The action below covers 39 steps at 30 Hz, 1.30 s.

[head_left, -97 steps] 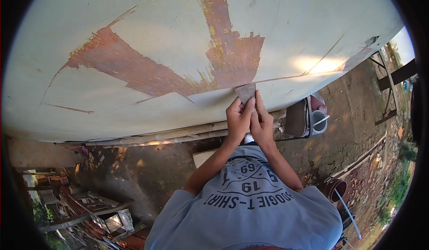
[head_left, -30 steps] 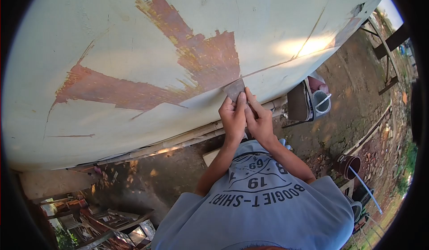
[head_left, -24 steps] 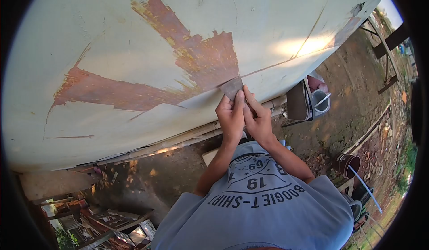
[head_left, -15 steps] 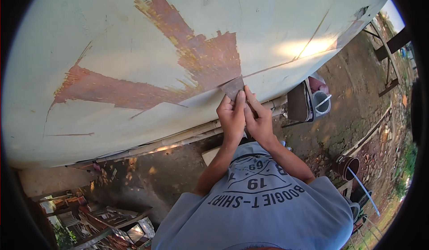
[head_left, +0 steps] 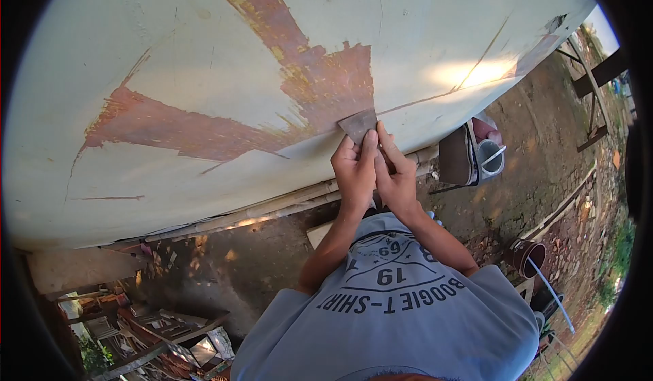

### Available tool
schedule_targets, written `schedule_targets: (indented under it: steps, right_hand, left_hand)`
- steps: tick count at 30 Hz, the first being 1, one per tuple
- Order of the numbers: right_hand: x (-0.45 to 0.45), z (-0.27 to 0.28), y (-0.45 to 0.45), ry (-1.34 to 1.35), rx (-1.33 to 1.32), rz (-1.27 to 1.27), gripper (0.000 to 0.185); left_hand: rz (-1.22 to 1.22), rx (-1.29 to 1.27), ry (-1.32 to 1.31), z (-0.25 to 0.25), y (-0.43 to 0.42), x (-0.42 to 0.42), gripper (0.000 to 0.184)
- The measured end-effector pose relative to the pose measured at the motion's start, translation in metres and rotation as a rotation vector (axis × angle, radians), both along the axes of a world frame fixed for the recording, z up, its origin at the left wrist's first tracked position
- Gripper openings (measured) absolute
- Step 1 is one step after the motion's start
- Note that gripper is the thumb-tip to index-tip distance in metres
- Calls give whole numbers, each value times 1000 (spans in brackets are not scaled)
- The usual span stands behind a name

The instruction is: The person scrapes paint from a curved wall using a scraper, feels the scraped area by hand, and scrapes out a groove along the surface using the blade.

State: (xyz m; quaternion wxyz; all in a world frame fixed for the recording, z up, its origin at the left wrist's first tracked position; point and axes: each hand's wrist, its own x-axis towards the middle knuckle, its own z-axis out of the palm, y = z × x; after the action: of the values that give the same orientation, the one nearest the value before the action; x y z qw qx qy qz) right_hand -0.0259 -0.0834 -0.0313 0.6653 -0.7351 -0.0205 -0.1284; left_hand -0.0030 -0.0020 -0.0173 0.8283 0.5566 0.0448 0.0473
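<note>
My left hand and my right hand are side by side, both closed on the lower edge of a flat grey scraper blade. The blade's upper edge lies against a big pale painted surface, at the bottom of a reddish-brown bare patch with ragged yellowish edges. From there a second brown strip runs off to the left. A thin dark line extends rightward from the blade. My fingers hide the blade's lower part.
Bamboo-like poles run under the surface's lower edge. To the right stand a grey bucket and a dark container. A brown bucket with a pale blue stick is lower right. Wooden scraps lie lower left.
The blade has tilted slightly and shifted a little up and right on the surface, both hands still holding it. The whole view has also moved slightly.
</note>
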Motion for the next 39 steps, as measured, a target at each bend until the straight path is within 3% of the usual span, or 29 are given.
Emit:
schedule_targets:
  steps: [5,9,14,17,21,25,28,33,39]
  right_hand:
    - [8,-16,1,-77,-56,-32,47]
    - [13,3,5,-73,27,-34,47]
    - [8,-21,7,-69,-8,-47,48]
    - [8,-2,6,48,37,-1,48]
    - [11,-30,16,-93,76,-57,48]
    - [9,-7,17,10,203,-29,47]
    - [9,-38,18,-30,124,-23,49]
    - [-5,-30,-1,237,105,134,55]
    - [1,-23,-12,255,238,206,39]
  left_hand:
    - [51,26,-46,-28,-3,7,20]
    - [-13,20,-73,5,2,11,19]
    - [27,42,-56,-25,2,9,20]
    - [-10,31,-61,5,5,9,19]
    - [22,96,-57,-29,6,10,19]
    - [-24,45,-55,1,8,11,20]
    - [-18,102,-33,-32,11,9,20]
    - [-62,122,12,-51,13,2,21]
    - [11,149,-101,-54,1,-1,23]
